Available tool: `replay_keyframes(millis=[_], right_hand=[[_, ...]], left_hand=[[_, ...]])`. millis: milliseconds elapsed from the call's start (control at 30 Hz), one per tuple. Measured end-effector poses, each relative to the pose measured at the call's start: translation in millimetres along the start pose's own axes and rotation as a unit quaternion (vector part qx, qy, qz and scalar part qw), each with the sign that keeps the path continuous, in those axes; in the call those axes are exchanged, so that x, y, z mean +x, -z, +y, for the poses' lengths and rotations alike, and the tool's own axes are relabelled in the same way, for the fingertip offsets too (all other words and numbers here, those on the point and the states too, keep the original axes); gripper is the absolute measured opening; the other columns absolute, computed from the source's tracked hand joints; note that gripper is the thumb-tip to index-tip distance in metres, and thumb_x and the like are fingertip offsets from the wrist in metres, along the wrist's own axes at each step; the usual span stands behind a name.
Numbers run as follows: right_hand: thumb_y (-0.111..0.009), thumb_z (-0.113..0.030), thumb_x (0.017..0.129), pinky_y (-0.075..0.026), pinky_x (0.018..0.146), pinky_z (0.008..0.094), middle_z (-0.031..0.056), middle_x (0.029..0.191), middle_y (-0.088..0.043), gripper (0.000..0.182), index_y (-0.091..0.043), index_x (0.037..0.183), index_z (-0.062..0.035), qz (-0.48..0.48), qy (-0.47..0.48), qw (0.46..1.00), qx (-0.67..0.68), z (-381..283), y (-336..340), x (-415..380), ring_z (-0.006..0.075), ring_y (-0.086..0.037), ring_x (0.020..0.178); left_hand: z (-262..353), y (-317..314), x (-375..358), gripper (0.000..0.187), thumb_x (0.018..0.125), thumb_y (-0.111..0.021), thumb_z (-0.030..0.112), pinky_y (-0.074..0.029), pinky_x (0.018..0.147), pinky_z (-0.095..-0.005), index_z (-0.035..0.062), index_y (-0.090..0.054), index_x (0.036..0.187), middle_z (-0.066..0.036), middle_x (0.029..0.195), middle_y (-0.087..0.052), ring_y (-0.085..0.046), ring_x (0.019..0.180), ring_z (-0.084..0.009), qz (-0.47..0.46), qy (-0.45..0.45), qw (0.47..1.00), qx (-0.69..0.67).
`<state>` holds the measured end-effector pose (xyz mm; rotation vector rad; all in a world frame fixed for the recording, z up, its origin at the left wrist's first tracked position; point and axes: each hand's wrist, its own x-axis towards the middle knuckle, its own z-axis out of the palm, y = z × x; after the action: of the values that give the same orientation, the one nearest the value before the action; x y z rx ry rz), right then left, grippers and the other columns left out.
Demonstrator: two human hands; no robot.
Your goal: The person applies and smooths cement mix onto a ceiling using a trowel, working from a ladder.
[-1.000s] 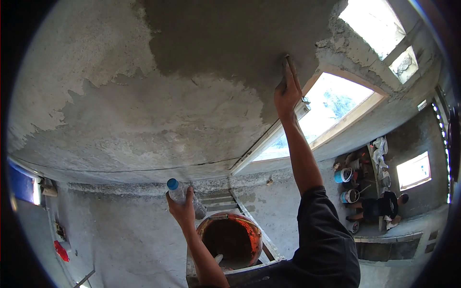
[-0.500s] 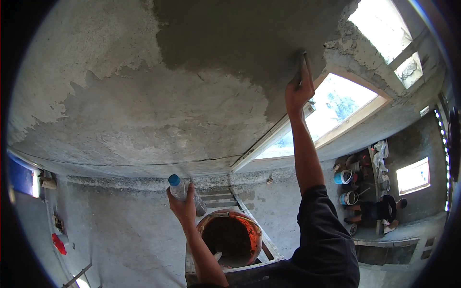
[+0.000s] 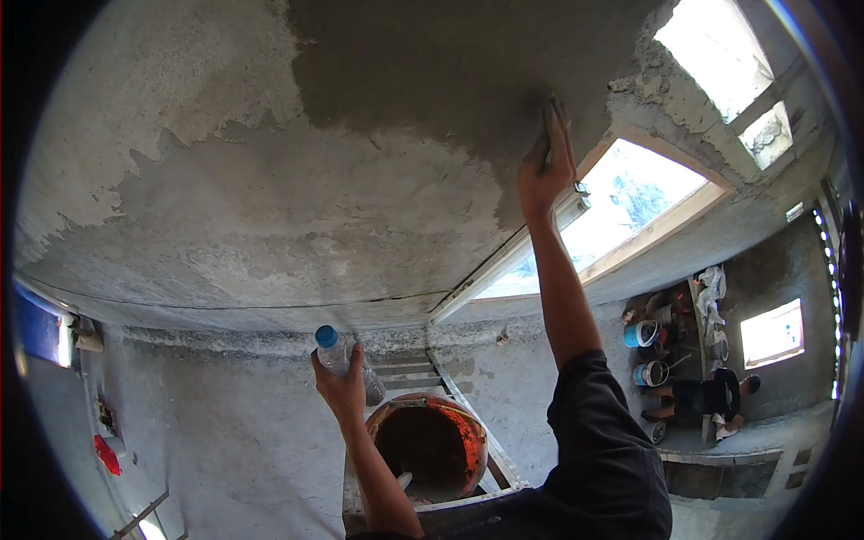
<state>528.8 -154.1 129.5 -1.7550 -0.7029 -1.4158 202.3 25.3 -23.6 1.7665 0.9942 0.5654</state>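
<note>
My right hand (image 3: 545, 169) is raised to the ceiling and grips a plastering float (image 3: 555, 126), pressed flat against the dark wet plaster (image 3: 450, 72). The float is mostly hidden behind my fingers. My left hand (image 3: 340, 389) is lower, in front of me, closed around a clear plastic water bottle (image 3: 335, 353) with a blue cap. Just below that hand stands an orange bucket (image 3: 477, 441) with dark mortar inside and a tool handle sticking out.
Lighter, older plaster (image 3: 225, 207) covers the left of the ceiling. A ladder (image 3: 468, 396) carries the bucket. Bright window openings (image 3: 630, 207) lie to the right. Far below, a person (image 3: 711, 391) in dark clothes crouches beside several small buckets (image 3: 641, 335).
My right hand has slid the float a little left along the wet plaster, after first moving it right. My left hand with the bottle has stayed nearly still.
</note>
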Motion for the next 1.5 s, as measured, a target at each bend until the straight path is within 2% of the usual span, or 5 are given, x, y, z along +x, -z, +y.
replay_keyframes(millis=[300, 567, 767, 967, 1500], right_hand=[[-0.051, 0.017, 0.060, -0.045, 0.099, 0.0384, 0.0141, 0.128, -0.055, 0.066, -0.061, 0.119, -0.0100, -0.279, 0.037, 0.959, 0.043, -5.0, -6.5, -97.4, 0.0320, -0.050, 0.121], [-0.046, 0.021, 0.061, -0.048, 0.096, 0.0372, 0.0189, 0.125, -0.055, 0.065, -0.060, 0.120, -0.0042, -0.074, 0.056, 0.996, -0.001, 7.3, -11.3, -5.1, 0.0329, -0.052, 0.118], [-0.051, 0.016, 0.061, -0.043, 0.102, 0.0422, 0.0150, 0.133, -0.050, 0.063, -0.059, 0.120, -0.0057, -0.277, 0.005, 0.961, -0.019, 9.4, 1.7, -91.9, 0.0325, -0.044, 0.126], [-0.052, 0.016, 0.060, -0.045, 0.099, 0.0395, 0.0142, 0.132, -0.052, 0.066, -0.059, 0.121, -0.0093, -0.082, 0.073, 0.993, -0.041, 0.9, 5.8, -13.5, 0.0341, -0.047, 0.123], [-0.047, 0.016, 0.065, -0.047, 0.096, 0.0362, 0.0178, 0.129, -0.053, 0.062, -0.058, 0.122, -0.0049, -0.105, 0.029, 0.994, -0.011, 9.2, -2.6, -7.2, 0.0317, -0.052, 0.119]], left_hand=[[5.5, -1.3, -2.3, 0.055, 0.075, -0.076, 0.030, -0.047, 0.080, -0.0436, 0.0000, -0.051, 0.114, -0.019, 0.103, -0.063, -0.062, 0.093, -0.0361, 0.011, 0.010, 1.000, 0.009], [-1.8, -0.4, -0.3, 0.058, 0.075, -0.075, 0.031, -0.046, 0.082, -0.0438, 0.0001, -0.050, 0.116, -0.020, 0.106, -0.062, -0.061, 0.096, -0.0368, -0.003, 0.007, 1.000, 0.013], [2.7, 0.3, -1.7, 0.057, 0.075, -0.075, 0.031, -0.046, 0.081, -0.0446, 0.0000, -0.050, 0.115, -0.020, 0.105, -0.062, -0.061, 0.095, -0.0370, 0.012, 0.017, 1.000, 0.009], [4.0, 0.2, -2.5, 0.054, 0.075, -0.076, 0.029, -0.046, 0.079, -0.0443, -0.0002, -0.050, 0.112, -0.019, 0.102, -0.062, -0.062, 0.093, -0.0363, 0.013, -0.001, 1.000, 0.006], [6.1, 1.8, -0.9, 0.050, 0.074, -0.076, 0.028, -0.048, 0.078, -0.0433, 0.0010, -0.051, 0.109, -0.017, 0.099, -0.064, -0.063, 0.090, -0.0353, -0.010, 0.024, 1.000, -0.013]])
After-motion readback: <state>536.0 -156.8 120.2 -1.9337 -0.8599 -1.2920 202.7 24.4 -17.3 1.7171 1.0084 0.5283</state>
